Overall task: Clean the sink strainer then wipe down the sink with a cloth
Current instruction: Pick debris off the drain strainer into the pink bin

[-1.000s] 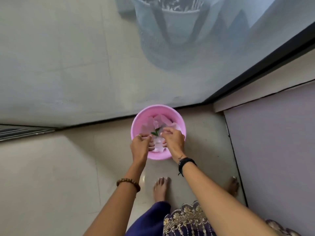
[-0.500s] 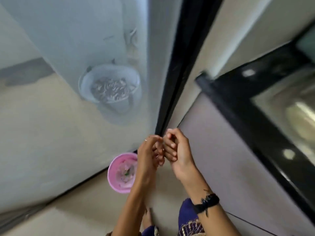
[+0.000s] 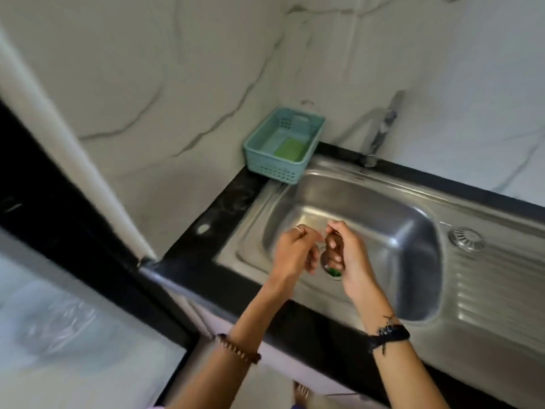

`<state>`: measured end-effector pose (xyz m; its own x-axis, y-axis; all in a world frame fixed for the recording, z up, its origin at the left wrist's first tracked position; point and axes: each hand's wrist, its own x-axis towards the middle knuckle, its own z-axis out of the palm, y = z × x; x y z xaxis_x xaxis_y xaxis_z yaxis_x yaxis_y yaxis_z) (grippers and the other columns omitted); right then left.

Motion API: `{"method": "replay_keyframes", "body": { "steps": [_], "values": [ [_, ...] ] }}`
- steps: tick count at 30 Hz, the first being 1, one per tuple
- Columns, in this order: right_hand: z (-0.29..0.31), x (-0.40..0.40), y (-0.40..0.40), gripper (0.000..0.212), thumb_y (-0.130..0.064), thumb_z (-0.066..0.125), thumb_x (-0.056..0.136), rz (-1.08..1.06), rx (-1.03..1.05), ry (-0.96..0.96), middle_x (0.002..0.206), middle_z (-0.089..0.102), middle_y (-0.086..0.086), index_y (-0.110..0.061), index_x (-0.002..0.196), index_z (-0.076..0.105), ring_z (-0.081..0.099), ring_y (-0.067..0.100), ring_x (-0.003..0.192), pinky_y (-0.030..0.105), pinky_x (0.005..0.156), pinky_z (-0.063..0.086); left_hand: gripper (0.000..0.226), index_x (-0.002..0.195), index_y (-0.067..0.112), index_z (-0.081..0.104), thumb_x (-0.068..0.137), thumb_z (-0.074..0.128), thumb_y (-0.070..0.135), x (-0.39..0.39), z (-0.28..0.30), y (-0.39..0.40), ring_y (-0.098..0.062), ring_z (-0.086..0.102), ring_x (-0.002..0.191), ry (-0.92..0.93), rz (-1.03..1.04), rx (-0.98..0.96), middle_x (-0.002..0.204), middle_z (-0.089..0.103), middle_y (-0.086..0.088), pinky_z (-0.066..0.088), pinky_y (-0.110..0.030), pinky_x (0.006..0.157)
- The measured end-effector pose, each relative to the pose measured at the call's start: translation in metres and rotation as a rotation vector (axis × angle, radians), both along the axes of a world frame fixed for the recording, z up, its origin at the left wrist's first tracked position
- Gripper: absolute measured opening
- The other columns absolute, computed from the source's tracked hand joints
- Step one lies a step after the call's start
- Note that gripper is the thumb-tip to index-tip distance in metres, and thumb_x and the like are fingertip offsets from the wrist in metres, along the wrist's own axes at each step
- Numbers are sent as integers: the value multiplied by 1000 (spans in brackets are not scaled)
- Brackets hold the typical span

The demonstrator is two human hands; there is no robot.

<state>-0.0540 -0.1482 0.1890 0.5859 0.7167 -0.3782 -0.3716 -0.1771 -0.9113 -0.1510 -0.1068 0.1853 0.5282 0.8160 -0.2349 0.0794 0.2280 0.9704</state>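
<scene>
In the head view, both hands hover over the steel sink, which serves as the landmark here. The right hand curls its fingers round a small, round metal piece, apparently the sink strainer, held above the basin floor; a scrap of green shows at its lower edge, though whether that clings to the strainer or lies in the drain beneath cannot be told. The left hand sits just beside it with fingers bent in a narrow pinch, and what it pinches, if anything, is too blurred to make out. The strainer looks light, stiff and thin-walled, probably wet and slippery, so the rim is likely the safest place to hold it, between thumb and fingers. At the sink's far left corner, on the dark surface, stands a teal basket holding a green pad. A tap rises behind the sink. On the drainboard to the right of the basin sits a round slotted metal cover.
</scene>
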Motion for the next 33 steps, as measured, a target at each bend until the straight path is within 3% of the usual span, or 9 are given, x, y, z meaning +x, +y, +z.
{"method": "replay_keyframes", "body": {
  "steps": [3,5,8,10,12,20,23,28,33],
  "values": [
    [-37,75,11,22,-23,54,89,-69,-231,-208,54,52,-6,-15,71,63,37,3,39,15,38,27,15,78,11,65,86,56,21,54,-39,39,-25,62,60,401,-122,190,69,67,-9,55,-37,65],
    [-68,117,20,19,-21,57,88,-63,-337,-292,64,56,-1,-11,74,65,42,8,50,20,48,30,20,92,8,68,86,56,24,86,-70,64,-32,66,83,658,-213,276,92,71,-15,55,-39,80],
    [-113,156,31,20,-20,59,86,84,-511,-405,74,63,6,-12,68,64,53,17,62,28,60,40,24,102,10,67,88,50,20,125,-113,87,-29,64,97,904,-356,359,106,69,-14,49,-31,78],
    [-143,173,38,16,-20,59,84,204,-632,-483,82,69,11,-8,78,69,62,25,77,31,69,44,27,106,9,66,90,47,20,150,-142,94,-30,62,103,999,-436,376,113,66,-14,48,-34,83],
    [-169,182,42,18,-20,58,85,290,-706,-571,89,71,11,-8,88,71,64,26,85,27,69,44,28,110,11,64,90,49,22,169,-169,91,-30,61,107,1076,-510,374,117,65,-13,48,-35,87],
    [-234,187,55,24,-19,41,94,594,-827,-1006,98,69,9,-11,101,62,65,26,88,27,67,44,27,119,14,53,93,46,11,190,-236,73,-28,59,109,1215,-740,572,121,60,-10,47,-35,87],
    [-250,182,53,27,-15,35,96,708,-831,-1182,102,68,8,-12,115,54,65,28,92,30,70,46,24,116,15,54,94,45,17,190,-245,80,-28,59,108,1227,-759,623,122,59,-9,46,-35,85],
    [-260,181,48,27,-11,36,96,730,-821,-1183,100,69,8,-11,114,56,66,26,89,28,66,44,25,114,12,57,94,43,15,191,-244,90,-29,60,106,1204,-772,705,121,59,-10,48,-35,80],
    [-251,189,42,24,-25,38,97,540,-735,-1084,92,71,9,-11,103,57,67,27,80,30,59,45,20,106,12,60,93,45,15,181,-237,94,-27,63,101,1177,-555,607,114,62,-8,49,-34,78]
  ]
}}
